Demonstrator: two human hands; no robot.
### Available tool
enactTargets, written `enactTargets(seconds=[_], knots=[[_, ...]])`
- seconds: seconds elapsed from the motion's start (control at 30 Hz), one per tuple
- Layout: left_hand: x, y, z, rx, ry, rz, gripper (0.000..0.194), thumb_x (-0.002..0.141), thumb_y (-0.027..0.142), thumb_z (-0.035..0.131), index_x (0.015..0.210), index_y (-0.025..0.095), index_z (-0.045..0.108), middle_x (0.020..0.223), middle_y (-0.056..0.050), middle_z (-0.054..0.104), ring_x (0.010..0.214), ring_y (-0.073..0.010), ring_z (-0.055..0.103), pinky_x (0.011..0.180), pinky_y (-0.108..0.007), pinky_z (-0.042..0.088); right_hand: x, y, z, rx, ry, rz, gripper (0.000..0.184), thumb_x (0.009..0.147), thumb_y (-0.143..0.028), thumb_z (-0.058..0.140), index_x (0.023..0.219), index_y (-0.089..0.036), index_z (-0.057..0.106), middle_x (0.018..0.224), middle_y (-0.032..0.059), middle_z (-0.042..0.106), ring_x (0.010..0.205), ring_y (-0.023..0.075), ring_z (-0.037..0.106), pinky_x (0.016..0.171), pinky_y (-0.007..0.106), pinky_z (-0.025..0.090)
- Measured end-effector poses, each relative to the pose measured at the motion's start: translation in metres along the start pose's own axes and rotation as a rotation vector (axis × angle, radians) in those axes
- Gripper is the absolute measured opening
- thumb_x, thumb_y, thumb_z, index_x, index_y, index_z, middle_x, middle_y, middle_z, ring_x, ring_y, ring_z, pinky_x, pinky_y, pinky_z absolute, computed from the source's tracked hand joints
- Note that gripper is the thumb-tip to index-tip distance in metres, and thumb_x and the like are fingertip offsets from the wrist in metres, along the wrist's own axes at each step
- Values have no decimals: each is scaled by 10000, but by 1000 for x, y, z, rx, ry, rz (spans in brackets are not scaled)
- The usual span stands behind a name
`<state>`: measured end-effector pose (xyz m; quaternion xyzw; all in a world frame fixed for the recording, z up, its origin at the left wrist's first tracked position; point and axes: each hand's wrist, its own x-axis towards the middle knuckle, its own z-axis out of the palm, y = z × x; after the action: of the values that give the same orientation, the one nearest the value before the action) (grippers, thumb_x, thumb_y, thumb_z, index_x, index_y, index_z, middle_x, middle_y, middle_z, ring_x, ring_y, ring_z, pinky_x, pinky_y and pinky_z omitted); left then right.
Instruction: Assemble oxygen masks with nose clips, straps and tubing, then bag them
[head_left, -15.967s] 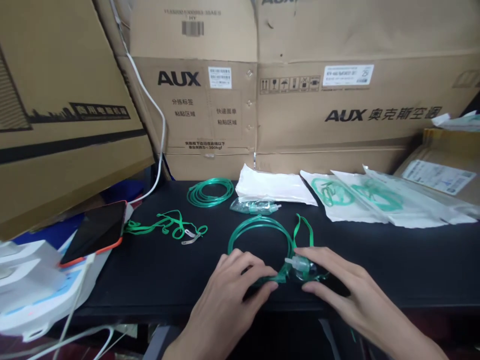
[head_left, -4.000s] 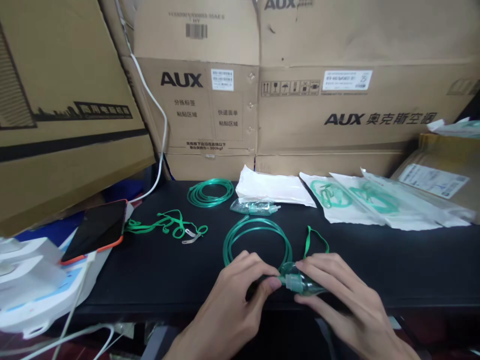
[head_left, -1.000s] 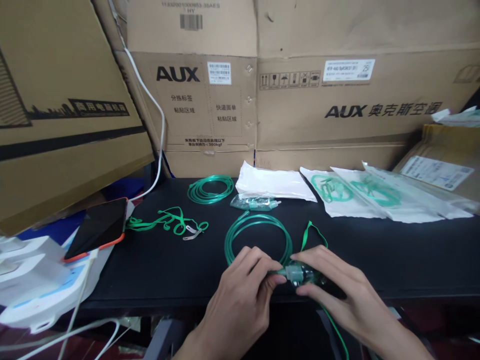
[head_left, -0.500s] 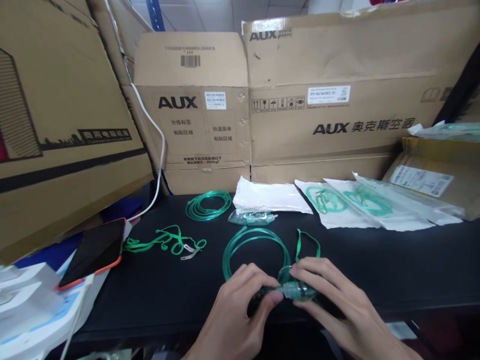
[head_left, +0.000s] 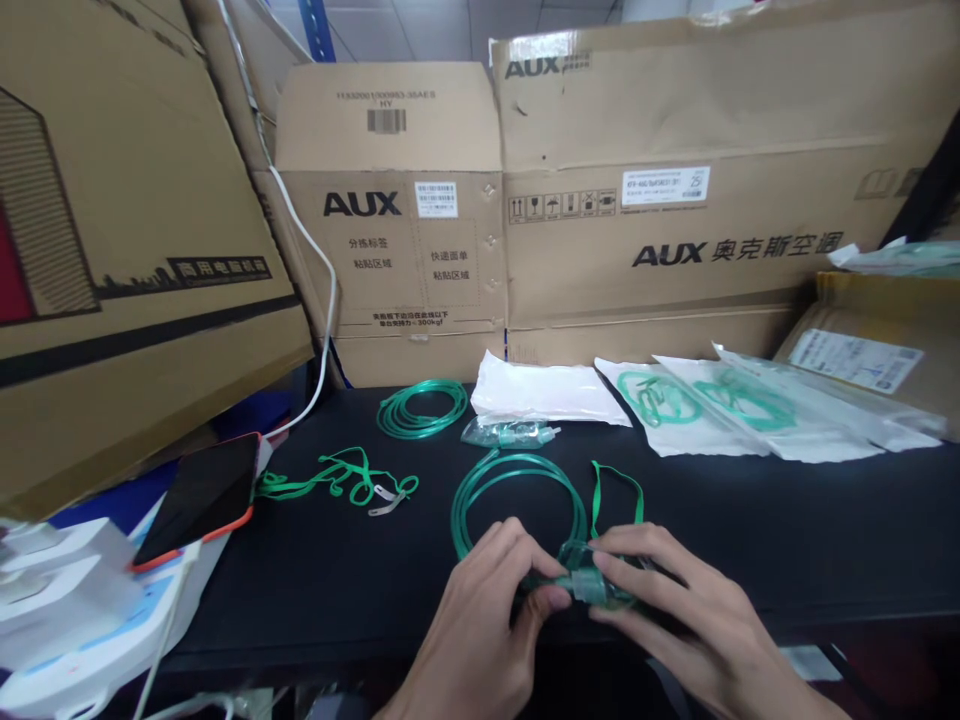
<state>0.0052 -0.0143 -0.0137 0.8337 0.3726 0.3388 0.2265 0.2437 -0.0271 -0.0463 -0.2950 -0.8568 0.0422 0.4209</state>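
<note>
My left hand (head_left: pixel 487 620) is closed, with thumb and index finger pinching the end of green tubing (head_left: pixel 457 515) at the mask's pale connector (head_left: pixel 587 585). The tubing lies coiled on the black table just beyond. My right hand (head_left: pixel 679 595) curls its fingers around a clear green oxygen mask (head_left: pixel 576 552), mostly covered by that hand. A green elastic strap (head_left: pixel 640 500) loops out above the right fingers. Whether the tube is fully seated on the connector cannot be made out.
Behind lie another tubing coil (head_left: pixel 420 408), a clear mask (head_left: pixel 506 434), a white packet (head_left: pixel 551 390) and several bagged sets (head_left: pixel 660 400). Green straps (head_left: pixel 337 480) with metal clips and a phone (head_left: pixel 199 500) are at left. Cardboard boxes (head_left: pixel 420 220) wall the back.
The whole view has shifted slightly to the right. Both hands keep the tube end and mask together, with only small finger movement.
</note>
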Motion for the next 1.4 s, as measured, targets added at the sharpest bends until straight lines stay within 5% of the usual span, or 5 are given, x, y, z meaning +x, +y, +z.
enactTargets(seconds=[0.37,0.63,1.1,1.4], knots=[[-2,1,5,87,32,42,195,962,41,456,939,207,555,901,-41,588,846,-234,582,780,-386,481,2,-2,0,-14,-13,32,360,967,-143,691,1302,-209,578,1158,92,682,1028,201,673,930,318,559],[-3,0,7,108,31,39,211,950,28,440,962,209,548,922,-46,588,882,-247,583,948,-511,473,8,-9,-4,-25,6,59,266,975,-172,680,1230,-211,615,1106,81,724,958,201,716,850,299,593],[-5,-1,13,249,59,87,247,923,2,398,945,218,518,899,-50,571,826,-265,554,783,-463,480,8,-8,-3,-45,12,41,278,980,-163,671,1242,-204,585,1055,86,727,896,196,711,817,310,603],[-4,3,6,233,31,109,133,1033,160,487,1035,234,597,984,-45,668,874,-249,616,815,-421,490,10,-14,-1,-265,-14,78,340,1004,-189,566,1342,-214,555,1162,122,706,1003,250,710,862,400,599]])
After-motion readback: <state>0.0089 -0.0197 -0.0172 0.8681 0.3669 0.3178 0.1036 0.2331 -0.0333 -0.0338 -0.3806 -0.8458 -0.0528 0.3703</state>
